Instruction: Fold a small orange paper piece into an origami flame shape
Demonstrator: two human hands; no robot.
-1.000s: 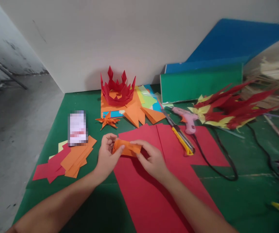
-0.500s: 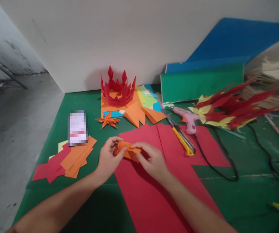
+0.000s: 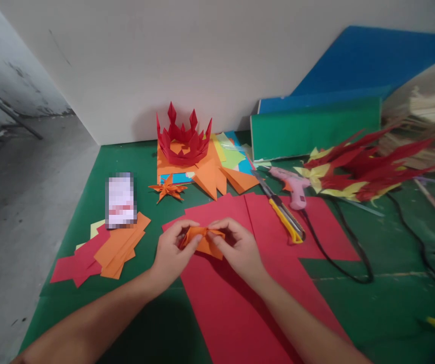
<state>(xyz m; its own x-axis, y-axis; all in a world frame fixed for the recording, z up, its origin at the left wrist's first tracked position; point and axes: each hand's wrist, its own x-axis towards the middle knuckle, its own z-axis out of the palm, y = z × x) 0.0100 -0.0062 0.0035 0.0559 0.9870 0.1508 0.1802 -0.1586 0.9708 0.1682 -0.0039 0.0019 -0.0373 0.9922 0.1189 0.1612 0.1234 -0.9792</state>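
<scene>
Between my two hands is a partly folded piece of orange paper (image 3: pixel 210 246), held above large red paper sheets (image 3: pixel 236 298). My left hand (image 3: pixel 174 253) pinches its left side, thumb in front and fingers behind. With thumb and fingers, my right hand (image 3: pixel 238 247) grips the upper right part, where a fold stands up near the thumbs. Beyond the hands lies an orange folded paper star (image 3: pixel 168 188). A red paper crown (image 3: pixel 184 144) stands behind it on a stack of coloured paper.
At left, a blurred phone-like rectangle (image 3: pixel 121 200) rests by orange and red paper strips (image 3: pixel 121 247). A yellow utility knife (image 3: pixel 283 215) and a pink glue gun (image 3: pixel 295 184) with a black cord lie right. Farther right is a red and yellow paper piece (image 3: pixel 357 169).
Both hands have come closer together on the orange paper and sit slightly lower. The right-hand end of the paper is now bent up near the thumbs.
</scene>
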